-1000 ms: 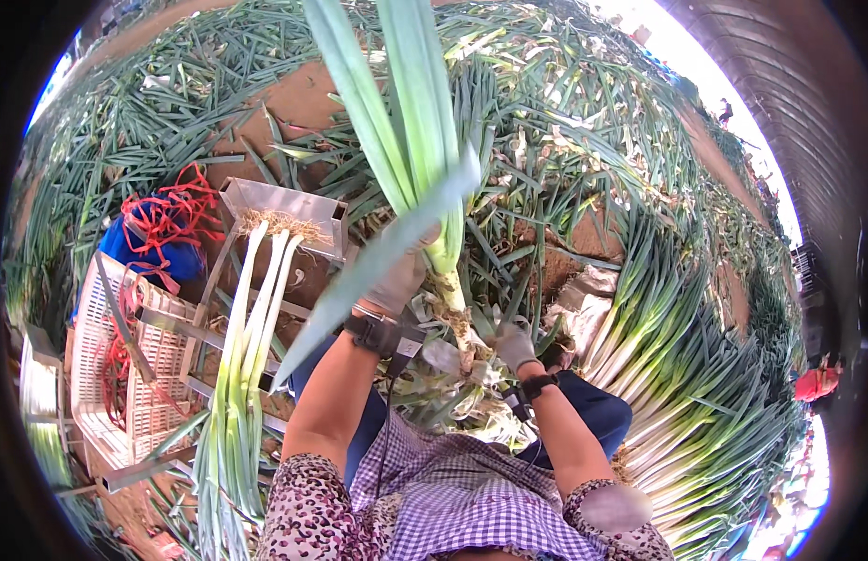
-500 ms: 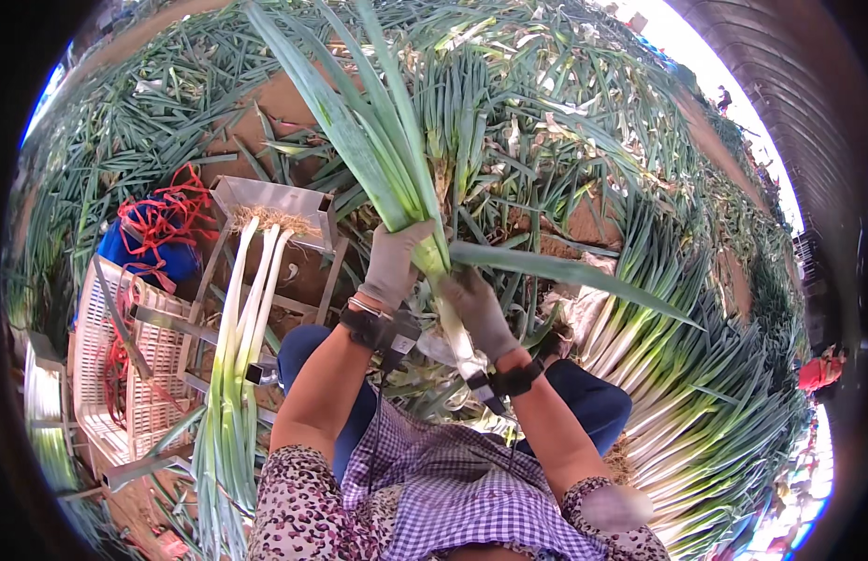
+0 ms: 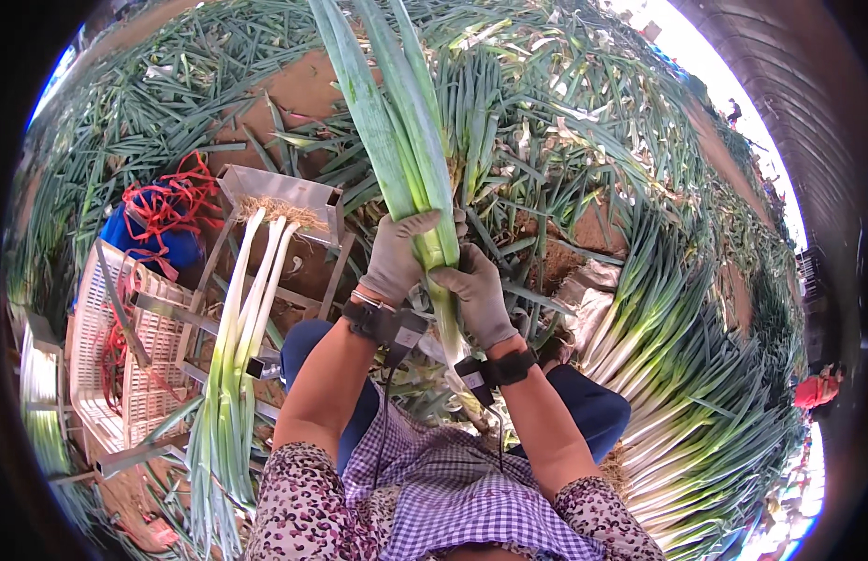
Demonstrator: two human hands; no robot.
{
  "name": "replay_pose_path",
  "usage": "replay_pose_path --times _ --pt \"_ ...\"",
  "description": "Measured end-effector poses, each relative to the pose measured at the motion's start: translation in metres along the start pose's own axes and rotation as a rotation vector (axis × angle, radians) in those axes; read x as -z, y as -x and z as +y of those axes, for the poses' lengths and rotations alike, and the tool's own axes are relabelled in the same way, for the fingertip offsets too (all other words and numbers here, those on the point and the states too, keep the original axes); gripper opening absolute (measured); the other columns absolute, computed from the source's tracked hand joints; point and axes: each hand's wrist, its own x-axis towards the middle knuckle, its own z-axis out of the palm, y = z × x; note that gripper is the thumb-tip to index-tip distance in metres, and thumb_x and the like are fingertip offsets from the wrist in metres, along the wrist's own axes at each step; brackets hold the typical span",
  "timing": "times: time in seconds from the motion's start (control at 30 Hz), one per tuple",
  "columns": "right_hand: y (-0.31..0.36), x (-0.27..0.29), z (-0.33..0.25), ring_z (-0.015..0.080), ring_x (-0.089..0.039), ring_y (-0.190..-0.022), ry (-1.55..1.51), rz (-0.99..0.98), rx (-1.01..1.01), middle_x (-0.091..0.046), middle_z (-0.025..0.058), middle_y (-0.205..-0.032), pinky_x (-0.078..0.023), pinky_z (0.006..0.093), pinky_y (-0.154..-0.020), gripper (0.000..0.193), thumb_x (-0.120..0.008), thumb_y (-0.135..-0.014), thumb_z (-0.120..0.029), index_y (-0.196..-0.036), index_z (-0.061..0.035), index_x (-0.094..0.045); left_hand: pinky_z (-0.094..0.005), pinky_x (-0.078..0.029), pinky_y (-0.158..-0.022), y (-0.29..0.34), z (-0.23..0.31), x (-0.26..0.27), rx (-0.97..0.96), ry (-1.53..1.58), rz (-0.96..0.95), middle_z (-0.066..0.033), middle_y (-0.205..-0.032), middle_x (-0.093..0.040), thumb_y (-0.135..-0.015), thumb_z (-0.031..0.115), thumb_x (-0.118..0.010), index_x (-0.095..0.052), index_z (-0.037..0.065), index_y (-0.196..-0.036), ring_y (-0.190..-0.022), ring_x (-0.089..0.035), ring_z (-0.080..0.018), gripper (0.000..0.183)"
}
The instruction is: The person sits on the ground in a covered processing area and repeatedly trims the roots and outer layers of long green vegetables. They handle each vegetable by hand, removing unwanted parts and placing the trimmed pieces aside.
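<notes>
With leek [image 3: 413,173] swung rightward since earlier frame, steady it in wrapped-around left hand [image 3: 395,254] and, apparently, lightly pinching right hand [image 3: 481,297].

- From where I stand, the view comes off the person's head, through the left of two fisheyes, facing down and a little forward.
- It sits close: forearms [image 3: 326,383] rise from the lower edge, left hand [image 3: 395,254] and right hand [image 3: 478,292] near the middle.
- It reaches wide, from apron [image 3: 471,496] to arched roof [image 3: 780,122].
</notes>
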Motion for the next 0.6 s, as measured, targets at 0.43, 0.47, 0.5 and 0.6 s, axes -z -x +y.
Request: replay_pose_path --times 0.43,0.47,0.5,0.6 --pt "0.068 0.028 0.021 0.007 -0.053 -0.073 0.499 0.216 0.045 -0.06 -0.0018 -0.083 -0.046 0.0241 -0.067 0.026 -0.067 -0.079 -0.005 -0.104 0.001 -0.062 -0.0322 -0.058 -0.065 -0.015 0.019 0.008 -0.23 -0.047 0.247 -0.015 -0.086 -0.069 -0.087 0.004 -0.066 -0.065 -0.009 -0.103 -0.072 -0.068 -0.0217 0.02" --pt "0.084 0.051 0.03 0.0079 -0.053 -0.073 0.487 0.143 -0.072 -0.059 -0.0022 -0.084 -0.046 0.0241 -0.068 0.028 -0.069 -0.078 -0.005 -0.105 0.0011 -0.062 -0.0327 -0.059 -0.07 -0.016 0.029 0.011 -0.219 -0.063 0.234 -0.0133 -0.09 -0.069 -0.089 0.006 -0.065 -0.065 -0.007 -0.104 -0.079 -0.069 -0.0202 0.02" --pt "0.099 0.074 0.039 0.0083 -0.054 -0.073 0.51 0.11 -0.118 -0.06 -0.0014 -0.085 -0.047 0.0245 -0.069 0.032 -0.071 -0.077 -0.005 -0.108 0.0019 -0.063 -0.0333 -0.059 -0.075 -0.017 0.039 0.014 -0.203 -0.08 0.216 -0.0115 -0.093 -0.069 -0.091 0.008 -0.065 -0.066 -0.005 -0.106 -0.086 -0.069 -0.0188 0.02" --pt "0.134 0.189 0.101 0.0168 -0.064 -0.089 0.534 0.059 -0.493 -0.068 0.0069 -0.1 -0.051 0.0304 -0.079 0.043 -0.075 -0.076 -0.009 -0.115 0.0025 -0.063 -0.0391 -0.06 -0.083 -0.018 0.036 0.027 -0.312 -0.218 0.095 -0.016 -0.105 -0.067 -0.092 0.003 -0.061 -0.061 -0.006 -0.113 -0.095 -0.068 -0.0233 0.023"
